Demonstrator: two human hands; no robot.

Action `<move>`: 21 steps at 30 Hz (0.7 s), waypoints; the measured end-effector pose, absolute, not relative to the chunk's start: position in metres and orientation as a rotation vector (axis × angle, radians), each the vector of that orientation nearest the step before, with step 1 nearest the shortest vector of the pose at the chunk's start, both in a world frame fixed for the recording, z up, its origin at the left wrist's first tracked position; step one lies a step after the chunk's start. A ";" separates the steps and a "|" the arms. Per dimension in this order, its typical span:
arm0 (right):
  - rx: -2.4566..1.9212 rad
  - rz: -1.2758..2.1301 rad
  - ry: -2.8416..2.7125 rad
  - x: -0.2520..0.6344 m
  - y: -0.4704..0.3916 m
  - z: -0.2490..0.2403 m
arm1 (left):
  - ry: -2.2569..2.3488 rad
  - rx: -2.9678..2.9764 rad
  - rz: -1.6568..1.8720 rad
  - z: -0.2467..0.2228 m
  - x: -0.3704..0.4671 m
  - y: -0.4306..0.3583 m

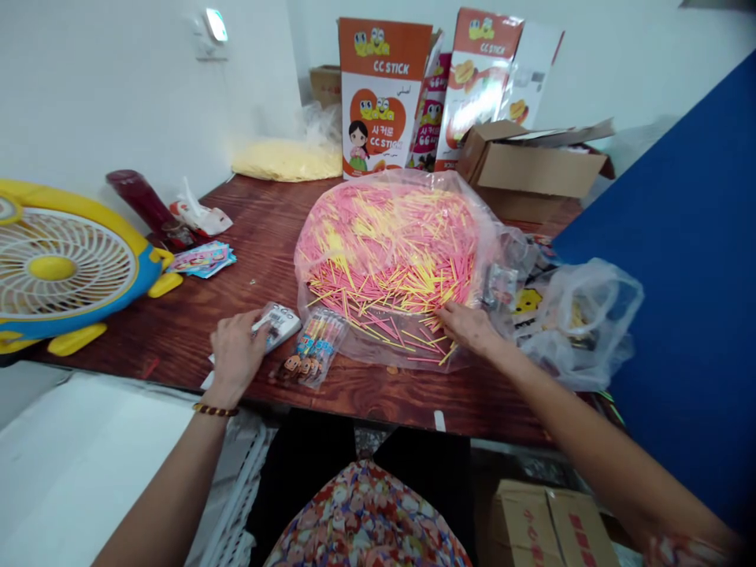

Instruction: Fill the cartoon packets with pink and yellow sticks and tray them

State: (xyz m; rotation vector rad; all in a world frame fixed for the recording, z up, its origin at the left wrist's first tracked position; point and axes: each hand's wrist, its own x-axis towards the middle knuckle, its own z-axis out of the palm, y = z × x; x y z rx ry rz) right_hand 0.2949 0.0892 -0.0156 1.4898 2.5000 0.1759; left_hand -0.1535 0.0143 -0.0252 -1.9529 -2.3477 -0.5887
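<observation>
Right hand (471,327) at sticks (407,272), left hand (237,350) on packaging (281,323)

Place: you are in a small workroom, by the look of it; home or business, you cannot tell.
Bulk: before you, a great heap of pink and yellow sticks (407,276) fills a clear plastic bag (367,346) on a wood-grain table (378,396).
Cartons: printed "CC STICK" boxes (381,90) stand along the pale wall (614,63), beside an open cardboard box (525,172).
Homely touch: a yellow-and-blue fan (53,268) stands to your left.
</observation>
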 end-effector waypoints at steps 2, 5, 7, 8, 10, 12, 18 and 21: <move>1.464 0.211 2.476 0.291 0.094 -0.018 | -2.487 -1.877 -0.435 -0.029 -0.169 0.015; 1.422 0.240 2.493 0.289 0.102 -0.020 | -2.698 -1.848 -0.230 -0.034 -0.183 0.017; 1.414 0.272 2.514 0.290 0.105 -0.023 | -2.752 -1.871 -0.172 -0.036 -0.184 0.018; 1.412 0.292 2.524 0.290 0.106 -0.026 | -2.752 -1.882 -0.166 -0.036 -0.184 0.019; 1.406 0.334 2.541 0.292 0.107 -0.032 | -2.730 -1.893 -0.185 -0.037 -0.183 0.019; 1.413 0.367 2.554 0.294 0.108 -0.038 | -2.701 -1.896 -0.221 -0.037 -0.182 0.017; 1.654 0.309 2.577 0.297 0.109 -0.050 | -2.514 -1.926 -0.368 -0.039 -0.182 0.011; 1.813 0.135 2.688 0.294 0.110 -0.053 | -2.488 -1.931 -0.407 -0.038 -0.181 0.012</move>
